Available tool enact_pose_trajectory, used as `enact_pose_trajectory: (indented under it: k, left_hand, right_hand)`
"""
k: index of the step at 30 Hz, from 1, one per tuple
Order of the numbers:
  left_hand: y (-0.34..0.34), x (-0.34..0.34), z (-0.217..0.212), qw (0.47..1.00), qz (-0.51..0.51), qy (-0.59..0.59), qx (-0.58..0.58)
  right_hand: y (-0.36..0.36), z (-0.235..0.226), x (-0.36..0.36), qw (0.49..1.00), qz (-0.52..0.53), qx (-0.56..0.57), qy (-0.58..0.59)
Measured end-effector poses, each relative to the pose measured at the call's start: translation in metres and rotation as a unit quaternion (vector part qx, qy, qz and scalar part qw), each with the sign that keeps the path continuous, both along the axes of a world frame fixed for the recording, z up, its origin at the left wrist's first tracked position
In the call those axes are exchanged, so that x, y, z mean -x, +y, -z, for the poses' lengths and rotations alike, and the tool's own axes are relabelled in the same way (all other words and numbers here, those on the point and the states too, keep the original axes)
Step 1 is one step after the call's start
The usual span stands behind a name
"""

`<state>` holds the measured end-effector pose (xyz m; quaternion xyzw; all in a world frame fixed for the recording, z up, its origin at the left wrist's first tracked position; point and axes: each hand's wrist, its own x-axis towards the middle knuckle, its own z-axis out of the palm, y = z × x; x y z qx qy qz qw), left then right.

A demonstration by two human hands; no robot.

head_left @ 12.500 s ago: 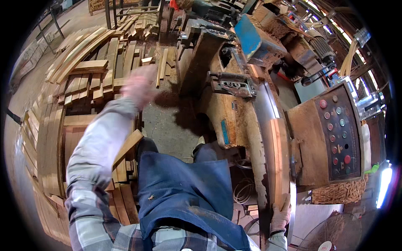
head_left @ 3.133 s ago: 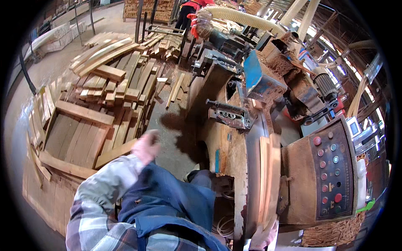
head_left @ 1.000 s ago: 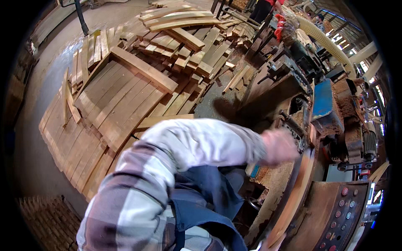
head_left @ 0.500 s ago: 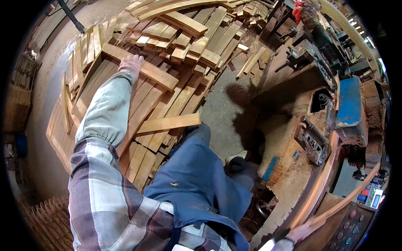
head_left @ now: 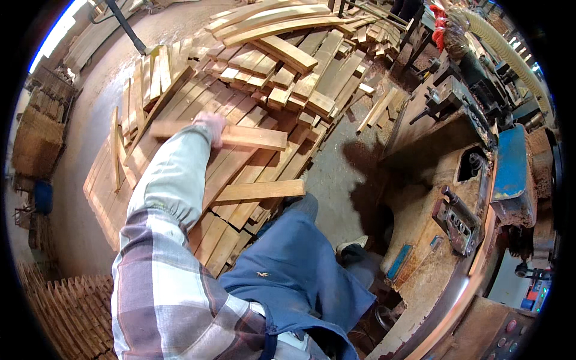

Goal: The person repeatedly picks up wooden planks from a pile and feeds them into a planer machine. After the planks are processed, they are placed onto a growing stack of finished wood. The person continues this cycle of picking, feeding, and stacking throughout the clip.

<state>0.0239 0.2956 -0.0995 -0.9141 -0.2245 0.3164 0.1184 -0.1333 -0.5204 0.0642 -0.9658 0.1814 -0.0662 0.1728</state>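
Observation:
My left hand (head_left: 211, 125) reaches out over a wide stack of planks (head_left: 108, 201). Its fingers are closed round a short wooden board (head_left: 255, 137), which lies crosswise above the stack and is blurred at its left end. Closer to my knee, a second short board (head_left: 261, 191) rests at an angle on the planks, apart from my hand. My right hand is out of the picture. At the lower right, a long thin wood strip (head_left: 447, 327) runs along the curved edge of a machine table.
A woodworking machine (head_left: 414, 240) with a blue guard (head_left: 510, 162) fills the right side. Curved offcuts and boards (head_left: 288, 27) are piled at the back. A ribbed hose (head_left: 510, 51) hangs at the far right. More stacked wood (head_left: 69, 312) stands at the lower left.
The board in my left hand has swung toward me and lies more level across the view. My right hand, earlier on a wood strip at the lower right, has left the picture. The view has shifted.

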Motion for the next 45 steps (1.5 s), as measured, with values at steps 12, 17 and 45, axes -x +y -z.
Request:
enact_pose_trajectory:
  k: [12,17,45]
  left_hand:
    - [-0.148,0.084,-0.145,0.952,-0.076,-0.273,0.114]
    - [-0.197,0.051,-0.133,0.797,-0.067,-0.444,0.404]
    - [-0.305,0.074,0.006,0.848,-0.061,-0.466,0.243]
  right_hand:
    - [-0.093,0.041,-0.116,0.902,-0.198,0.349,-0.161]
    - [-0.081,0.050,-0.258,0.924,-0.219,0.289,-0.120]
    - [-0.065,0.041,0.007,0.977,0.115,0.080,-0.161]
